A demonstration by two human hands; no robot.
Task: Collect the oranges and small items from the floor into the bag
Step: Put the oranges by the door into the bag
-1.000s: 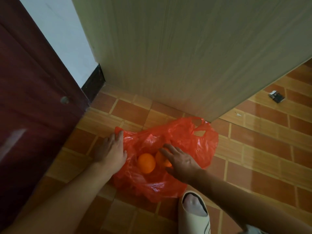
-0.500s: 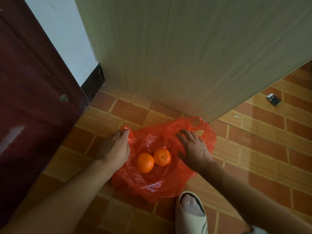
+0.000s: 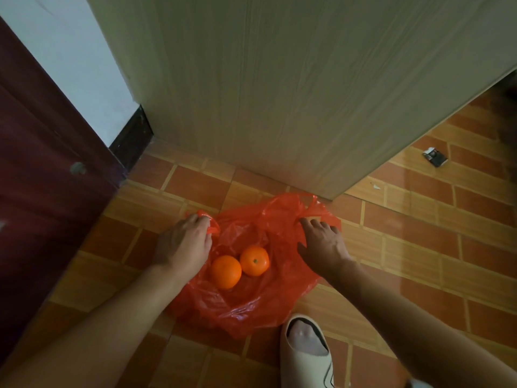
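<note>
A red plastic bag point(image 3: 251, 303) lies spread open on the tiled floor. Two oranges sit inside it, side by side: one point(image 3: 226, 271) nearer me on the left, one point(image 3: 254, 261) just right of it. My left hand point(image 3: 183, 242) grips the bag's left handle, with the red plastic bunched at its fingertips. My right hand point(image 3: 321, 242) lies on the bag's right handle, fingers stretched forward over the plastic. A small dark packet point(image 3: 434, 157) lies on the floor far to the right.
A pale wooden cabinet side point(image 3: 279, 93) stands directly behind the bag. A dark red door point(image 3: 42, 177) runs along the left. My foot in a cream slipper point(image 3: 306, 357) stands just right of the bag's near edge. A white scrap point(image 3: 376, 187) lies on the tiles.
My right hand left the oranges inside the bag and moved up and right to the bag's right handle. My left hand shifted slightly up and gathered the left handle.
</note>
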